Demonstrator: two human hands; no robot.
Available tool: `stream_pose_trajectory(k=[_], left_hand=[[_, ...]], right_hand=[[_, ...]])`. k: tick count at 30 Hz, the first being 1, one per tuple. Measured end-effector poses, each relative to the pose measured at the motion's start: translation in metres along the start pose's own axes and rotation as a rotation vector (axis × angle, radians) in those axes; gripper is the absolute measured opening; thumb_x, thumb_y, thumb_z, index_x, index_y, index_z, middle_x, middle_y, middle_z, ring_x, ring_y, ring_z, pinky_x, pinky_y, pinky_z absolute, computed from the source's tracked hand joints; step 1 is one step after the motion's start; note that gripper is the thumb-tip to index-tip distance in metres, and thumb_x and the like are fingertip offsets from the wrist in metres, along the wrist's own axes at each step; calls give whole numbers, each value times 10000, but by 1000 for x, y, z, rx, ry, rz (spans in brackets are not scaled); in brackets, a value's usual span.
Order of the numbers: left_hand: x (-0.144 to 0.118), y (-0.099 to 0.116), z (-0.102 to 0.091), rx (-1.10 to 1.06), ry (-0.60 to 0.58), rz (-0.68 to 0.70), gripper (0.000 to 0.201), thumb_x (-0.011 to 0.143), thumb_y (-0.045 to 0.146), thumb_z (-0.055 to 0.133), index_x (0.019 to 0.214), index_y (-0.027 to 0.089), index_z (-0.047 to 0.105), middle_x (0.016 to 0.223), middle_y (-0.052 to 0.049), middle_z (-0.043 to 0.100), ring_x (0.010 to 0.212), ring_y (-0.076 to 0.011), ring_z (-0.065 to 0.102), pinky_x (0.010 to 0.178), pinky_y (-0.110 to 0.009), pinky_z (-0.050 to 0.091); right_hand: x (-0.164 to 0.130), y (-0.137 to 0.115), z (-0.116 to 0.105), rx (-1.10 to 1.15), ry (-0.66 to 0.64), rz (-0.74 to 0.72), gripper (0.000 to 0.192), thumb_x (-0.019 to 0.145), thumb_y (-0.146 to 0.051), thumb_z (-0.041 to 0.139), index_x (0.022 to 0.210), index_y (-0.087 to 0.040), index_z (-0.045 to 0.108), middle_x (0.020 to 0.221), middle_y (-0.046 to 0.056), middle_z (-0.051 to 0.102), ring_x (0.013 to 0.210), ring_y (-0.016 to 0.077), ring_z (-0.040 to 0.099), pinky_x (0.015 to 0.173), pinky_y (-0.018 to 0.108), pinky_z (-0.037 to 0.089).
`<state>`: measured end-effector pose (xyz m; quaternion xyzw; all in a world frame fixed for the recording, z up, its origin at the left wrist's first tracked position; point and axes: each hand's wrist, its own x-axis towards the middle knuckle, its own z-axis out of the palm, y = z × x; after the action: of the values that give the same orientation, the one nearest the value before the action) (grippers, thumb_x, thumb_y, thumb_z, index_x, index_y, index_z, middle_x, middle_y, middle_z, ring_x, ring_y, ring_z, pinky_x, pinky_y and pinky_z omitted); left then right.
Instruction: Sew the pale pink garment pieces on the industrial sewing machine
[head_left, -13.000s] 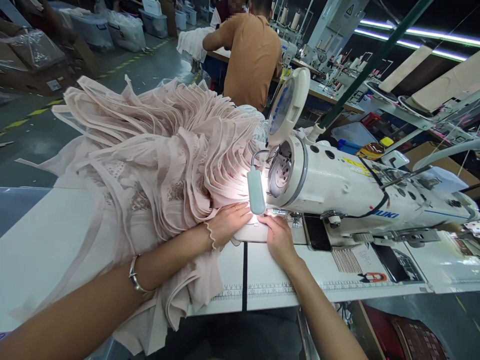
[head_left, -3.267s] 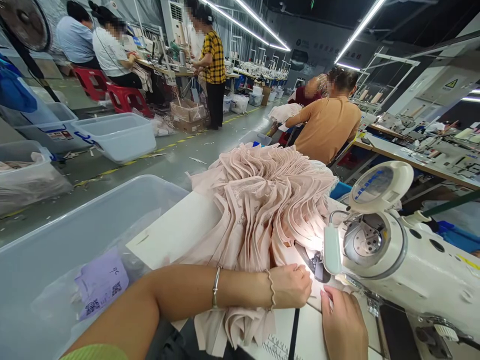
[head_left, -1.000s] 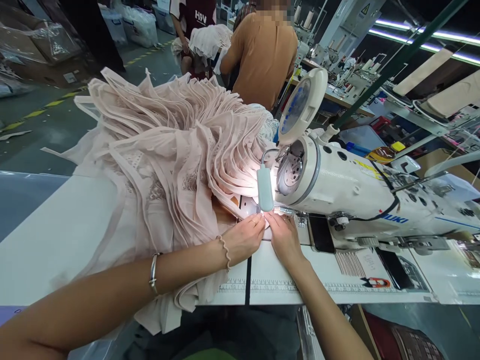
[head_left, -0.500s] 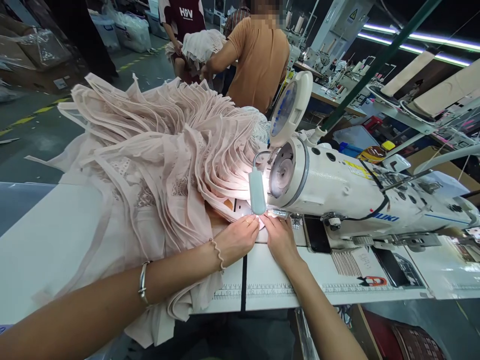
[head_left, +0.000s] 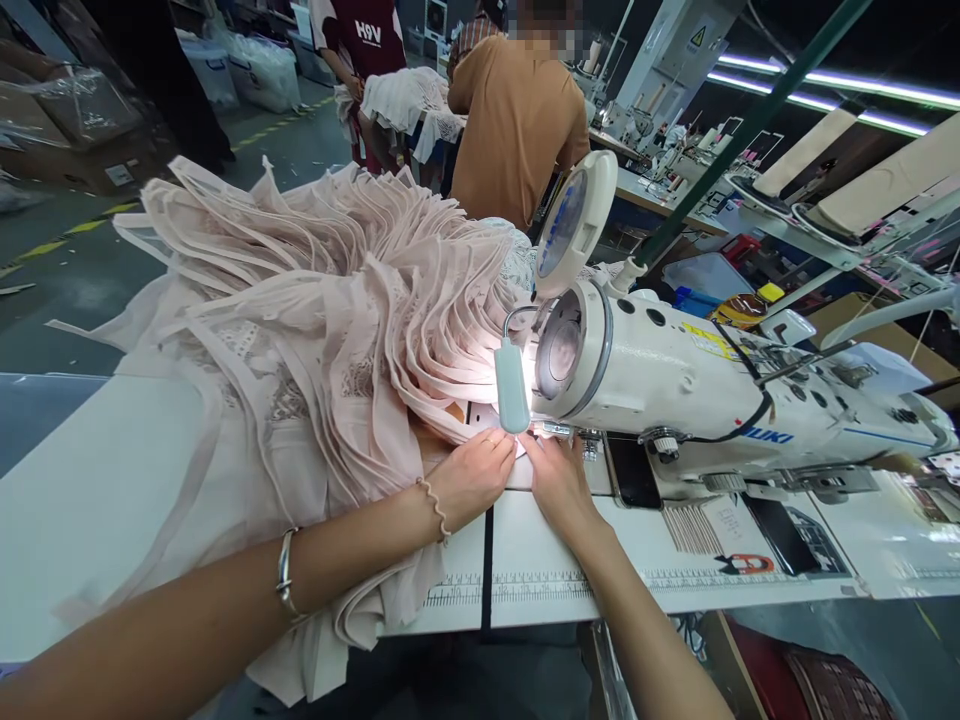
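Right by the needle area of a white sewing machine [head_left: 675, 350], my left hand [head_left: 484, 468] pinches an edge of pale pink fabric. My right hand [head_left: 556, 478] is just beside it, with bent fingers closed on the same piece near the presser foot. Only a sliver of that piece shows between my fingertips. A lamp [head_left: 512, 388] hangs in front of the needle, hiding it and lighting the spot. Left of the machine, a large heap of pale pink lace-trimmed garment pieces [head_left: 352, 340] spreads over the table and drapes past its front edge.
A phone [head_left: 634, 470] lies beneath the machine arm. Red thread snips [head_left: 746, 564] and a dark flat object [head_left: 780, 535] rest near the ruler-marked front edge. A round magnifier [head_left: 574, 225] stands above the machine head. Beyond the heap, a person in an orange shirt [head_left: 517, 125] stands with others.
My hands stay at the needle with only slight finger shifts. In the background, the orange-shirted person has drawn an arm back from the pale fabric bundle. The view has shifted slightly.
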<state>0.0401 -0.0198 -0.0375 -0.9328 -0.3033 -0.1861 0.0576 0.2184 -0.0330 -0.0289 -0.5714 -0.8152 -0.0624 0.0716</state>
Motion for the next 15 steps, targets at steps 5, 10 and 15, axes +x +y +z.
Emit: stream_pose_trajectory(k=[5,10,15], left_hand=[[1,-1,-2,11,-5,-5,390,981,30,246,1139,26,603,1153,-207,644,1088,-262,616,920,-415,478],[2,-1,-3,73,-14,-2,375,981,39,257,1093,28,615,1133,-193,649,1028,-252,629,864,-371,473],[1,1,-2,62,4,-17,365,980,48,262,1140,41,590,1120,-176,653,1025,-238,617,880,-369,458]], right_hand=[[1,0,1,4,-4,8,516,930,-85,296,1320,-254,589,1211,119,650,1032,281,573,947,470,422],[2,-1,0,13,0,21,476,939,-98,322,1281,-262,609,1190,106,659,1023,285,577,940,466,422],[4,-4,-3,37,10,31,495,914,-66,331,1264,-261,621,1174,94,666,1027,279,579,953,464,431]])
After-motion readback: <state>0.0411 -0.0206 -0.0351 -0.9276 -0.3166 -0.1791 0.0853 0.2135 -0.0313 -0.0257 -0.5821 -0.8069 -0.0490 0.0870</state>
